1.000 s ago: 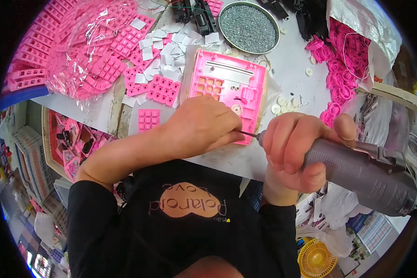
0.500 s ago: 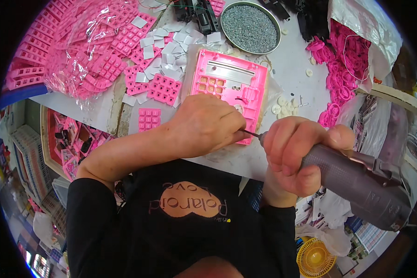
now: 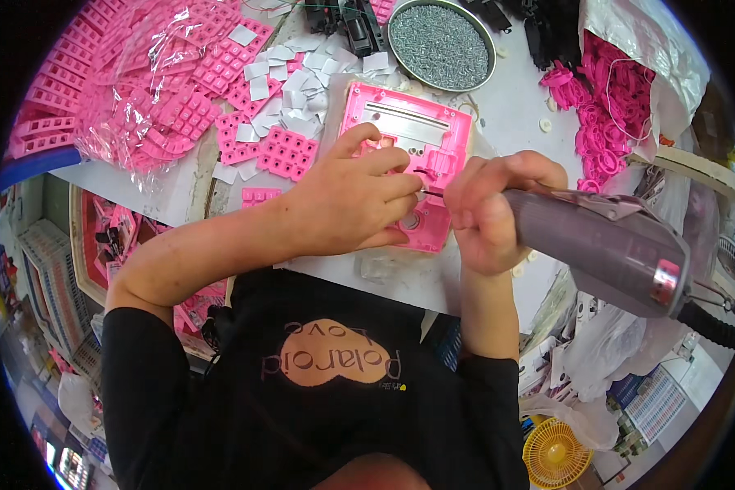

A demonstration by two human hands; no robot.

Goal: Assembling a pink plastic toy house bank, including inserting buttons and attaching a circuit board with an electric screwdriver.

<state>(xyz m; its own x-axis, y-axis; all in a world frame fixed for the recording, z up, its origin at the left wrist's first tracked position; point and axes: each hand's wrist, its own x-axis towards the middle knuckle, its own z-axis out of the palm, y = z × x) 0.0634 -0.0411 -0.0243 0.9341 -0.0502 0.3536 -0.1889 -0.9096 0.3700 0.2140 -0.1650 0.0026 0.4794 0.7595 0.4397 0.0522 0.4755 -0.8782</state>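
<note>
On the worktable in front of me lies a shallow pink plastic housing (image 3: 453, 135) with a silver strip along its far side. My left hand (image 3: 347, 196) reaches across its near left part, fingers bent and spread, hiding much of the key openings. No object shows between those fingers. Wrapped in my right hand (image 3: 494, 212) is a grey electric screwdriver (image 3: 600, 241), held nearly level. Its thin bit (image 3: 433, 193) points left over the housing, close to my left fingertips. Whether the tip touches a screw cannot be made out.
Beyond the housing stands a round metal bowl (image 3: 492, 64) of small screws. Pink keypads (image 3: 159, 90), partly under clear plastic, and white paper squares (image 3: 298, 94) pile up at left. At right, a white bag (image 3: 670, 57) spills pink loops (image 3: 596, 159). A cable (image 3: 706, 327) trails from the screwdriver.
My left fingers have gone from pinched together by the bit to spread over the housing. The screwdriver in my right hand has moved up and left, bringing its bit over the housing.
</note>
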